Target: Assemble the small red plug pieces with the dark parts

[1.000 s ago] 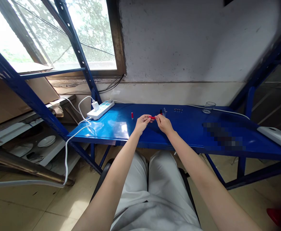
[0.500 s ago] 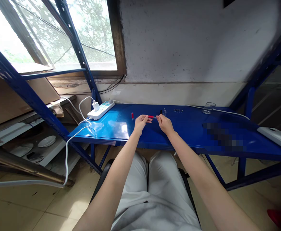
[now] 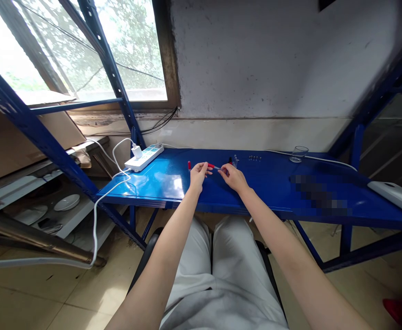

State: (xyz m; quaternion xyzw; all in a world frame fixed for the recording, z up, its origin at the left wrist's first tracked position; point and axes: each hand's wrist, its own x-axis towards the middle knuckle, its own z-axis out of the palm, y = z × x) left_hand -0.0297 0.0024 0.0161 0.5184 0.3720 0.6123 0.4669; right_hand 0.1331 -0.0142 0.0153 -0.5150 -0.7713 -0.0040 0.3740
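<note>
My left hand (image 3: 198,173) pinches a small red piece (image 3: 210,166) just above the blue metal table (image 3: 272,183). My right hand (image 3: 233,177) is closed a little to its right, with something red (image 3: 223,172) showing at its fingertips. The two hands are slightly apart. A second small red piece (image 3: 189,165) stands on the table just left of my left hand. Behind my right hand stand a small dark part and a clear part (image 3: 234,160), and a short row of tiny dark pieces (image 3: 254,157) lies further right.
A white power strip (image 3: 143,156) with a plugged-in charger and white cable lies at the table's left rear. A small glass dish (image 3: 299,153) sits at the back right, a white object (image 3: 395,194) at the far right edge. Blue shelf posts rise on both sides.
My hands held one red thing together; now they have drawn apart. The left hand has moved left and slightly away from me with a red piece.
</note>
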